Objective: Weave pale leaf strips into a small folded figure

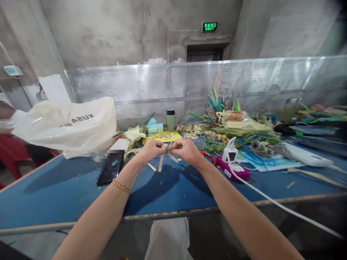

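Both of my hands are raised over the blue table (67, 187), pinching a small bundle of pale leaf strips (166, 155) between them. My left hand (150, 149), with a gold bead bracelet on its wrist, is closed on the strips from the left. My right hand (184, 150) pinches them from the right. Loose ends of the strips hang down toward the table and one end sticks up between my fingers.
A black phone (110, 172) lies left of my hands, with a large white plastic bag (67, 124) behind it. A green cup (170, 120), a pink power bank (235, 169) with a white cable, red scissors (208, 156) and a heap of coloured strips (238, 130) fill the back right. A person sits at far left.
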A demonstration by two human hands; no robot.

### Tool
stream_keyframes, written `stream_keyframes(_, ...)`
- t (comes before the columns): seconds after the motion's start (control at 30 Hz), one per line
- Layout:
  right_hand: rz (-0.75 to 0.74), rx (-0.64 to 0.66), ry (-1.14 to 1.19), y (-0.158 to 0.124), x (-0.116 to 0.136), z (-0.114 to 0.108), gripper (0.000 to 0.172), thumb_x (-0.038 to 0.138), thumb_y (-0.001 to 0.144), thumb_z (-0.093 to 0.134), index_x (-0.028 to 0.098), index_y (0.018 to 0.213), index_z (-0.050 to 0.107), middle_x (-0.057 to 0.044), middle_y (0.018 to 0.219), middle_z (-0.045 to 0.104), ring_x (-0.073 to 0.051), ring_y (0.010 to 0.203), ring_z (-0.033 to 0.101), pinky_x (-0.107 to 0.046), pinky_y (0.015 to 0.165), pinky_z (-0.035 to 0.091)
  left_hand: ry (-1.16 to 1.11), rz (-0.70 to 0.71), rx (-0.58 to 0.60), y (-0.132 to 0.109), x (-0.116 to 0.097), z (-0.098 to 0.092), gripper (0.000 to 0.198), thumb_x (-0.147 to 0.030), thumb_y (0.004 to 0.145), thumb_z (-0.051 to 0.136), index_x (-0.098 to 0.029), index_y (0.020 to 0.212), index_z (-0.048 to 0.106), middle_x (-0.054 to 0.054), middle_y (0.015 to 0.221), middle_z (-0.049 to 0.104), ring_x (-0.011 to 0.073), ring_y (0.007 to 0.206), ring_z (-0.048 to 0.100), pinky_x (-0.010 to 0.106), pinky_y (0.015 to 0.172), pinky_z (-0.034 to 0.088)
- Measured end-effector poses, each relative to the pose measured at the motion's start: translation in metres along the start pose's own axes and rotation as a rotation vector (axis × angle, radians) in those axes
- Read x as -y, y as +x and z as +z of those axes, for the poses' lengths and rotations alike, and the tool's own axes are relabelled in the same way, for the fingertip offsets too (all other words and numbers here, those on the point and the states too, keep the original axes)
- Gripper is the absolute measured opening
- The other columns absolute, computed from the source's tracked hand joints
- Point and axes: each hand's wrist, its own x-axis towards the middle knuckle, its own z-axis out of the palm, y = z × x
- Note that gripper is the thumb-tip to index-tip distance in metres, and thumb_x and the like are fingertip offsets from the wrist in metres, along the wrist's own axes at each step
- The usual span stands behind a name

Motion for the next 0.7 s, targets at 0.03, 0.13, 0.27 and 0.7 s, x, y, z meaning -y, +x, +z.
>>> stream_keyframes(0.03, 0.007, -0.016, 0.011, 0.000, -0.001, 0.001, 0.014, 0.024, 0.066, 0.063, 0.012, 0.069, 0.068, -0.002, 0.061, 0.064, -0.011, 0.056, 0.053, -0.019, 0.050, 0.036, -0.003, -0.005, 0.000, 0.000, 0.000, 0.000, 0.040, -0.036, 0.063, 0.065, -0.019, 0.051, 0.032, -0.007, 0.052, 0.022, 0.0060, 0.050, 0.019, 0.025, 0.048, 0.011)
stream_keyframes(0.13, 0.050, -0.016, 0.070, 0.001, -0.002, 0.003, 0.015, 0.026, 0.065, 0.063, 0.012, 0.071, 0.066, -0.001, 0.061, 0.062, -0.010, 0.054, 0.050, -0.020, 0.049, 0.035, -0.009, -0.001, -0.015, 0.000, -0.001, 0.000, 0.039, -0.034, 0.063, 0.065, -0.019, 0.051, 0.031, -0.007, 0.052, 0.022, 0.0059, 0.050, 0.019, 0.025, 0.048, 0.012)
stream_keyframes(0.27, 0.144, 0.082, 0.207, -0.001, 0.003, 0.002, 0.014, 0.025, 0.061, 0.065, 0.013, 0.068, 0.062, 0.001, 0.058, 0.058, -0.009, 0.052, 0.047, -0.020, 0.048, 0.034, 0.046, 0.041, -0.023, -0.001, -0.002, 0.000, 0.035, -0.031, 0.064, 0.063, -0.018, 0.051, 0.033, -0.006, 0.053, 0.023, 0.0061, 0.051, 0.020, 0.025, 0.049, 0.012)
stream_keyframes(0.7, 0.290, 0.233, 0.381, -0.004, 0.013, -0.007, 0.014, 0.019, 0.053, 0.066, 0.012, 0.065, 0.062, 0.002, 0.057, 0.056, -0.008, 0.054, 0.045, -0.021, 0.051, 0.031, 0.264, 0.211, 0.160, 0.000, -0.003, -0.006, 0.020, -0.026, 0.069, 0.056, -0.015, 0.055, 0.045, -0.005, 0.056, 0.028, 0.0077, 0.055, 0.023, 0.024, 0.051, 0.017)
